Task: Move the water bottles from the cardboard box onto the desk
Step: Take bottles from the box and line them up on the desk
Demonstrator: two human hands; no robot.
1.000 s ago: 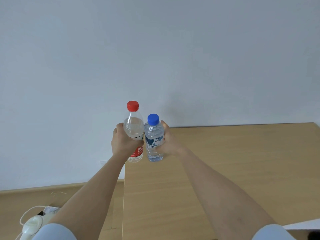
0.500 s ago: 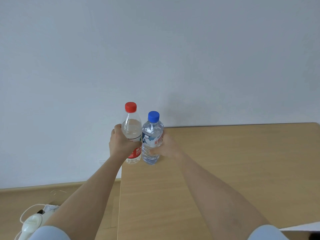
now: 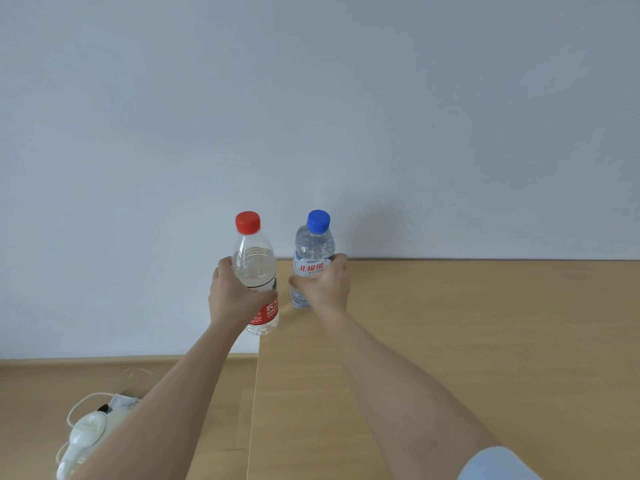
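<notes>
My left hand grips a clear bottle with a red cap and red label, held upright at the far left corner of the wooden desk. My right hand grips a smaller clear bottle with a blue cap, upright just to the right of the first, near the desk's back edge by the wall. A small gap separates the two bottles. Whether their bases touch the desk I cannot tell. The cardboard box is out of view.
The desk's left edge runs down the middle of the view, with wooden floor to its left. A white device with a cord lies on the floor at bottom left. A plain wall stands behind the desk.
The bottles, close together before, now stand apart. The red-capped one sits nearer to me and the blue-capped one sits farther back on the desk.
</notes>
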